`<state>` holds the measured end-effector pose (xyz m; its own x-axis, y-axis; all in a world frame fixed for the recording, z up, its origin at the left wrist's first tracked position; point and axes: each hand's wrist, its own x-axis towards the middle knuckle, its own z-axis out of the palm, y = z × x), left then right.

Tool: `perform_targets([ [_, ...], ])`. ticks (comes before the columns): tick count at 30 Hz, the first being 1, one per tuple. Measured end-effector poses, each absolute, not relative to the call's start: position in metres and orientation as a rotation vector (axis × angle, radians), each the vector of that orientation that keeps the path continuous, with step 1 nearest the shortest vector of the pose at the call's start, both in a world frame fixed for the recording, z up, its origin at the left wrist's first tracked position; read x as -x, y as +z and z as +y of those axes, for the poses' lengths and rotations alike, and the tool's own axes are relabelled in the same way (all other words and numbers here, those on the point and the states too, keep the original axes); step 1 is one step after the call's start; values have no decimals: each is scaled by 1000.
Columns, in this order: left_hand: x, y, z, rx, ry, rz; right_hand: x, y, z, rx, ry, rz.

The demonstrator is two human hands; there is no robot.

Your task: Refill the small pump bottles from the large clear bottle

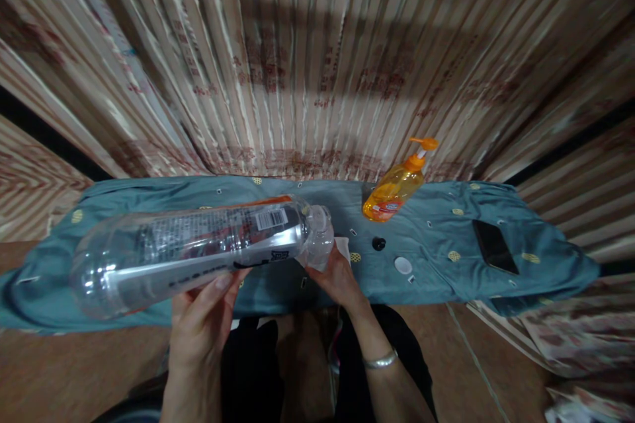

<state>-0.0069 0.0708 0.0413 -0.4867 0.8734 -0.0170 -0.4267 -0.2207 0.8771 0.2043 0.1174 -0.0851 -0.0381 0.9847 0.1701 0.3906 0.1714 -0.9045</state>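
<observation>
A large clear plastic bottle [198, 248] with a printed label lies tilted on its side in the air above the cloth. Its neck end [317, 228] points right. From below, my left hand [211, 304] grips the body, thumb along its near side. At the neck end, my right hand [340, 277] is closed on a thin white tissue [342, 248] and presses it against the bottle. The bottle partly hides the fingertips of both hands. Right of that hand, a small black cap [378, 243] and a white round disc [403, 266] lie on the cloth.
A teal patterned cloth [436, 238] covers the narrow table. An orange pump bottle [393, 188] stands toward its back edge. A dark phone [495, 246] lies at the right. Behind hangs a striped curtain [307, 66]. My knees are under the front edge.
</observation>
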Motion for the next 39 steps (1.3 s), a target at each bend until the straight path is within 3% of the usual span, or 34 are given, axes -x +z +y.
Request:
perform_targets([
  [39, 10, 33, 71, -630, 1850, 1042, -206, -90, 118, 1373, 853, -1582],
])
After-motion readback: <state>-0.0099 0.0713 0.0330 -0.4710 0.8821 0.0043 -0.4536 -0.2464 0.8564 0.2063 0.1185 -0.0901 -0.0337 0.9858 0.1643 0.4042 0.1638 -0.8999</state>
